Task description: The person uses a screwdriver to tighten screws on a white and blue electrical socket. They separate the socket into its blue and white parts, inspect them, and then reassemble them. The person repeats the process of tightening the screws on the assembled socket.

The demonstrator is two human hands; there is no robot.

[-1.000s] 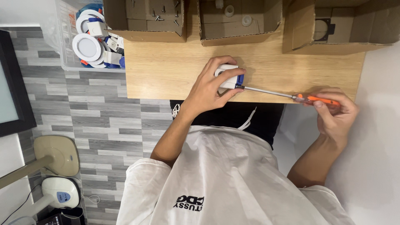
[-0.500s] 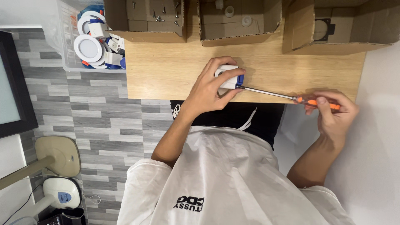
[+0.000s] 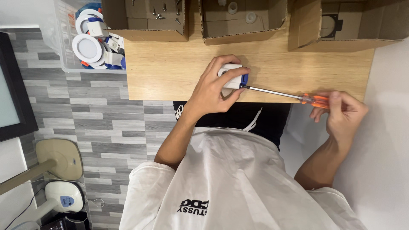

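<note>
Bright, even indoor light; soft shadows, sharp focus, no glare.

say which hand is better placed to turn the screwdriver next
Right. The right hand grips the screwdriver by its orange handle, tip against the white part. The left hand is busy pinning that part to the table.
</note>
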